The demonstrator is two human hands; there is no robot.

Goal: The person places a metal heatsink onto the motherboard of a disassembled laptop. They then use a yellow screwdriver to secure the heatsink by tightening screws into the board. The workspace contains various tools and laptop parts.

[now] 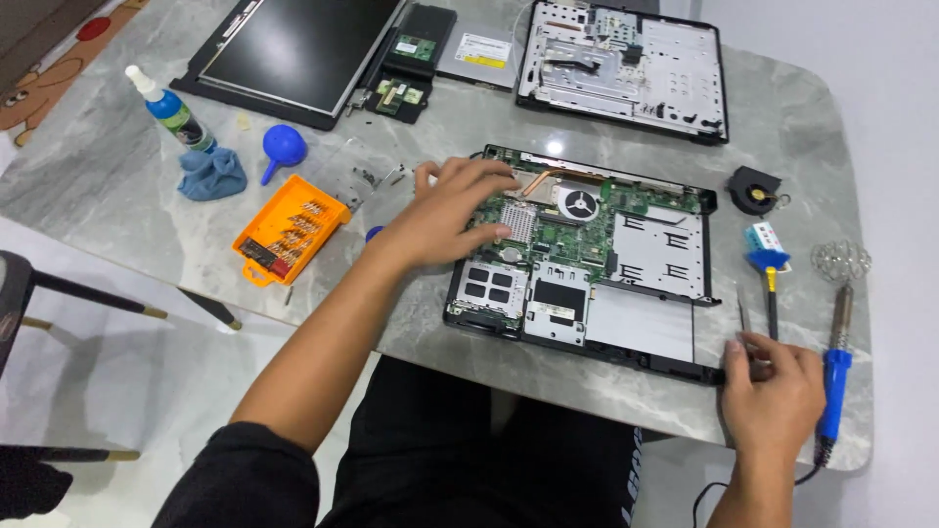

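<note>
An opened laptop base [650, 328] with its green motherboard [558, 230] bare lies in the middle of the grey marble table [117, 176]. My left hand [445, 210] rests on the board's left upper part, fingers spread over the copper heat pipe and chips, holding nothing. At the base's front right corner, my right hand [775, 391] is closed around thin metal tweezers [741, 318], whose tips point away from me beside the base.
An orange bit case [291, 230], blue blower [284, 147], spray bottle [171, 108] and blue cloth [210, 174] lie left. Screen panel [293, 49], optical drive [479, 49] and bottom cover [626, 68] sit behind. Right: fan [755, 189], brush [768, 264], blue soldering iron [836, 376].
</note>
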